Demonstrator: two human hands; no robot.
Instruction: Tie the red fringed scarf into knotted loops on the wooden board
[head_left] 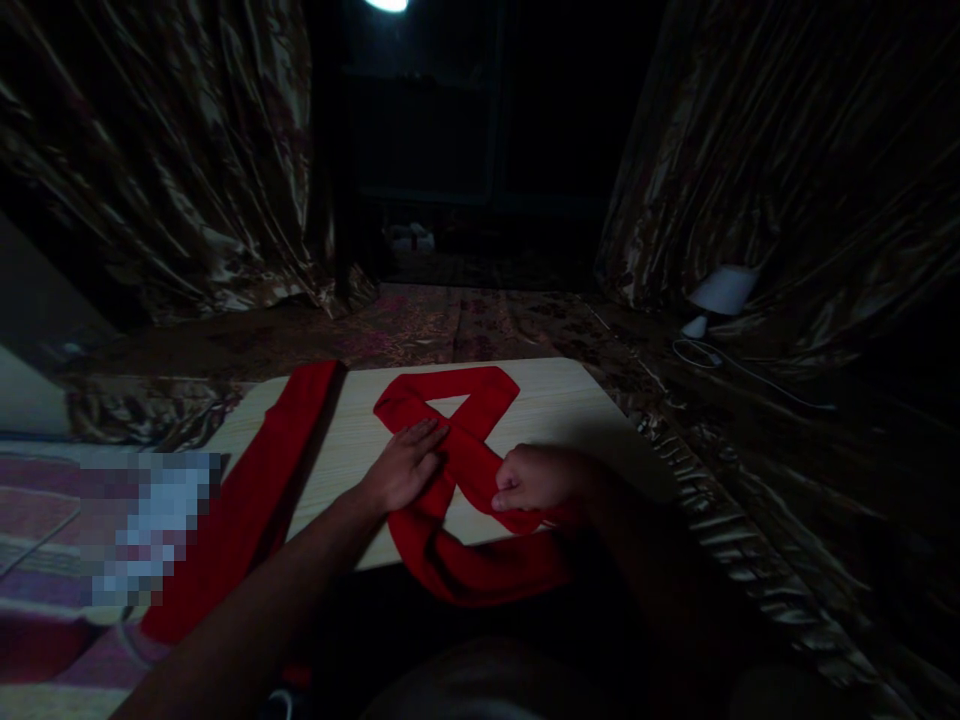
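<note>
A long red cloth strip [465, 575] lies looped and crossed over itself on a pale wood-grain table [349, 440], and its near part sags past the table's front edge. My left hand [409, 465] rests on the strip just by the crossing, palm down with the fingers stretched out. On the right, my right hand [536, 480] is closed in a fist around part of the same strip. Another folded red cloth [259, 500] runs along the table's left side and hangs off toward me. My right forearm is mostly lost in shadow.
A small white lamp [724, 290] with a cable stands at the right, beyond the table. Patterned curtains [225, 150] hang on both sides of a dark window. Striped bedding [45, 520] lies at the left, and a fringed cover [720, 520] borders the right.
</note>
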